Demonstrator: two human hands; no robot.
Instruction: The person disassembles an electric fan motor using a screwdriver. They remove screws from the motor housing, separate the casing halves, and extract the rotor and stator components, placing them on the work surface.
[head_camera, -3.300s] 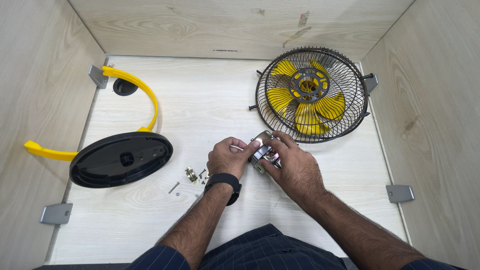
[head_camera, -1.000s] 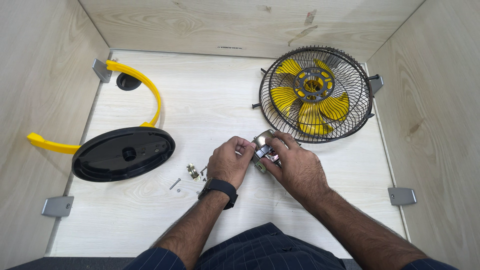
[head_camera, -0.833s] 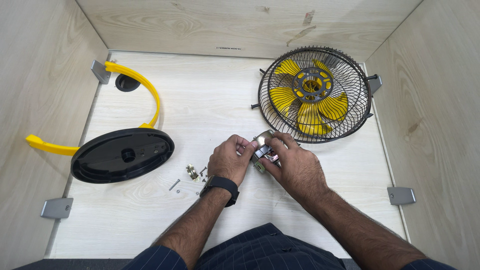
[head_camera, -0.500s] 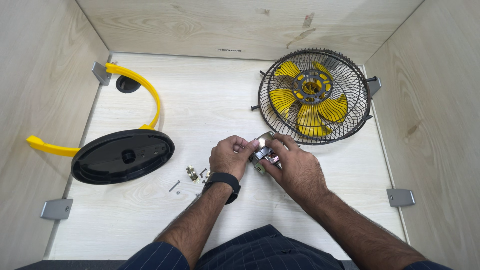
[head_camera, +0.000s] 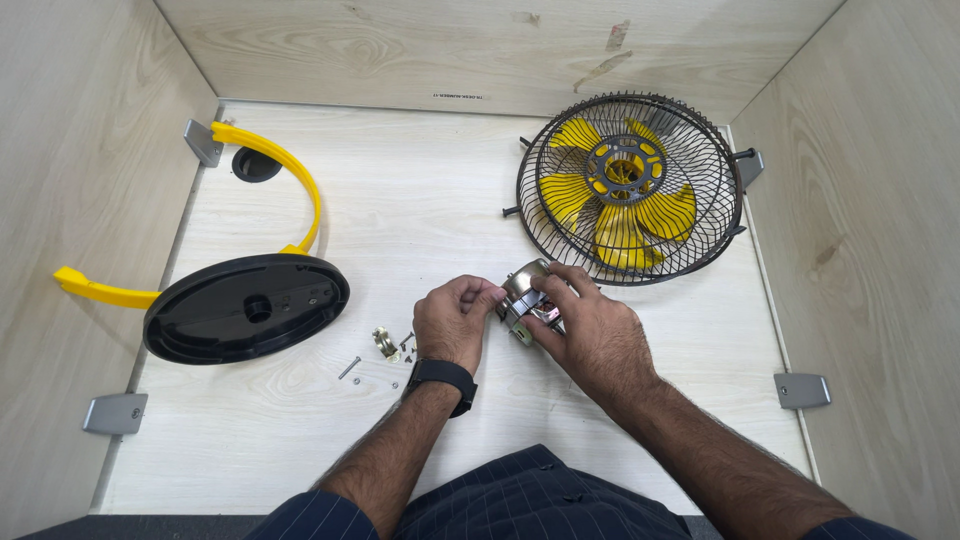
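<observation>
Both of my hands meet over the middle of a light wooden table. My right hand grips a small metal fan motor from the right. My left hand, with a black watch on its wrist, pinches the motor's left side with its fingertips. Most of the motor is hidden by my fingers. Just beyond my hands lies a black wire fan cage with yellow blades inside.
A black oval fan base with a curved yellow bracket lies at the left. Loose screws and a small brass part lie left of my left hand. Wooden walls enclose the table; grey corner brackets sit at the edges.
My hands stay on the motor in nearly the same place, with only small finger shifts. The view has shifted slightly.
</observation>
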